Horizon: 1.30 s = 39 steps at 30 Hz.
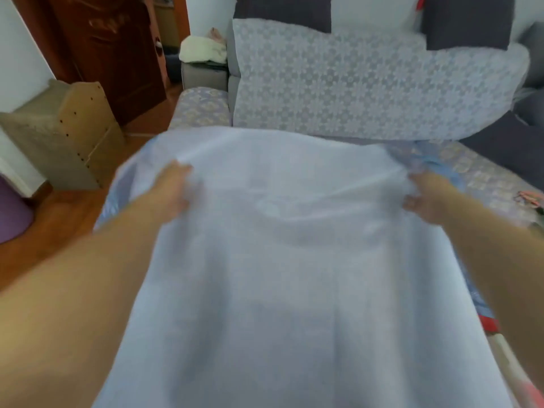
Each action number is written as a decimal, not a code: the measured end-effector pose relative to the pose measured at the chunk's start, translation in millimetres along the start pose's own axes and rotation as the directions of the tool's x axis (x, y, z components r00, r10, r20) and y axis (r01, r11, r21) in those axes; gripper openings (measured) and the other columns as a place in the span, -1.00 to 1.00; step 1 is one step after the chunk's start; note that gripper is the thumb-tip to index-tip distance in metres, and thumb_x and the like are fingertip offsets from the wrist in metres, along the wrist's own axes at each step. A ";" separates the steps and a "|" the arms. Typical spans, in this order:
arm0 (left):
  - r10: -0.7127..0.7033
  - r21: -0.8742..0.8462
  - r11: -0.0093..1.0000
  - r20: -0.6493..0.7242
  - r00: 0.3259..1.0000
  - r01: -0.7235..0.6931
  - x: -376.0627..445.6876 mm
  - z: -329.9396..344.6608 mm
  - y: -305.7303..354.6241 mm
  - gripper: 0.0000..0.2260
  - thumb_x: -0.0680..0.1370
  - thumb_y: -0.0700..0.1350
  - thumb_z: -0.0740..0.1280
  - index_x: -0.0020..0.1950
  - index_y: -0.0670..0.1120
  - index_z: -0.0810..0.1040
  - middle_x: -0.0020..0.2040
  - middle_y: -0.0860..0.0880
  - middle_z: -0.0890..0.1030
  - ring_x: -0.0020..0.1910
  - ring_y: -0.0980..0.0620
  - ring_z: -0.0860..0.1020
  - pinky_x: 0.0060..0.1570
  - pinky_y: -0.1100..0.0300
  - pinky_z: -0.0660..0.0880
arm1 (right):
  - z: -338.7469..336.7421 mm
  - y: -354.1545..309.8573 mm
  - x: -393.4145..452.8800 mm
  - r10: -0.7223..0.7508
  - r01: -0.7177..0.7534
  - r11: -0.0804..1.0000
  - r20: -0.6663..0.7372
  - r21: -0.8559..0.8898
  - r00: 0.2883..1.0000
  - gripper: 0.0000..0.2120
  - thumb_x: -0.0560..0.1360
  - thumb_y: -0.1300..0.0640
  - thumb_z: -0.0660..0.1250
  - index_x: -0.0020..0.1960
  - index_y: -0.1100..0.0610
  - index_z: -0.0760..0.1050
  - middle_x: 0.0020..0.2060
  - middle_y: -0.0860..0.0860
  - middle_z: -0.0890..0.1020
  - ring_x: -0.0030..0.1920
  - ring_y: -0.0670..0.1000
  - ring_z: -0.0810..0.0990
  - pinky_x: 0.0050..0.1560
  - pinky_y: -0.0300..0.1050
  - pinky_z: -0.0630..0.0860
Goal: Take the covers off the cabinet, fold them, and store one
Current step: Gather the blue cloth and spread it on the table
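Observation:
A pale blue-white cover (294, 245) is stretched out in front of me and fills the middle and bottom of the view, blurred by motion. My left hand (173, 187) grips its far left part, with cloth bunched at the fingers. My right hand (424, 198) grips the far right part in the same way. Both arms reach forward along the cover's sides. The far edge of the cover hangs over the seat of a sofa. No cabinet is in view.
A sofa (368, 83) draped with a white lace throw stands straight ahead, dark cushions (465, 22) on top. A brown wooden door (112, 54) and a beige board stack (64, 134) are at the left over an orange wooden floor (59, 219).

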State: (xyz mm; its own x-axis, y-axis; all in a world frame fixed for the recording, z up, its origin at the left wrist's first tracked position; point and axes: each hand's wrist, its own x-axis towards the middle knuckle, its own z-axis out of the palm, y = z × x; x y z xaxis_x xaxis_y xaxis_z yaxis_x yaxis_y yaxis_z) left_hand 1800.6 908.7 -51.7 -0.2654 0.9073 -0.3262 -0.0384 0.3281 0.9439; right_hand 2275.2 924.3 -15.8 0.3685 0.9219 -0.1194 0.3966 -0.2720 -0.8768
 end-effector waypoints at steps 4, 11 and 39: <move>-0.172 0.792 0.609 0.068 0.983 0.052 -56.7 48.5 -183.0 -0.24 0.45 0.07 0.31 0.62 -0.09 0.18 0.53 -0.32 0.27 0.49 -0.32 0.30 0.44 -0.13 0.31 | 80.0 115.4 -55.5 0.271 -0.115 0.919 0.395 -0.376 0.878 -0.50 0.64 0.26 0.26 0.54 0.26 0.23 -0.21 -0.01 0.57 -0.51 -0.25 0.47 -0.47 -0.41 0.40; -0.307 0.954 0.276 0.204 0.930 -0.119 -178.2 80.5 -399.4 -0.29 0.24 0.24 0.36 0.39 0.09 0.56 0.44 -0.21 0.50 0.36 -0.38 0.39 0.09 -0.49 0.39 | 118.0 310.0 -178.1 0.579 0.386 0.367 0.533 -0.846 0.617 -0.26 0.61 -0.27 -0.02 0.65 0.06 -0.12 0.63 0.04 -0.16 0.61 0.21 -0.18 0.57 0.21 -0.05; 0.054 0.905 0.332 0.262 0.963 -0.265 -431.5 208.4 -482.0 -0.37 0.39 -0.05 0.28 0.50 -0.01 0.48 0.51 -0.36 0.30 0.45 -0.43 0.32 0.45 -0.25 0.30 | -147.0 534.0 -424.6 0.435 -0.503 0.754 -0.253 -0.422 0.864 -0.72 0.46 0.37 0.30 0.14 0.18 0.49 0.08 0.09 0.45 0.11 0.19 0.48 0.06 0.00 0.38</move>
State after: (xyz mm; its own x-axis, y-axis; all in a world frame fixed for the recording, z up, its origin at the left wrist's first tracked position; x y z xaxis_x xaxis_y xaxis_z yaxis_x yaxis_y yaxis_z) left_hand 2134.4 413.9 -376.8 -0.0051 0.9608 -0.2770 0.9298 0.1065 0.3524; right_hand 2454.2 347.1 -364.8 0.7039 0.6083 -0.3667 0.4683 -0.7856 -0.4043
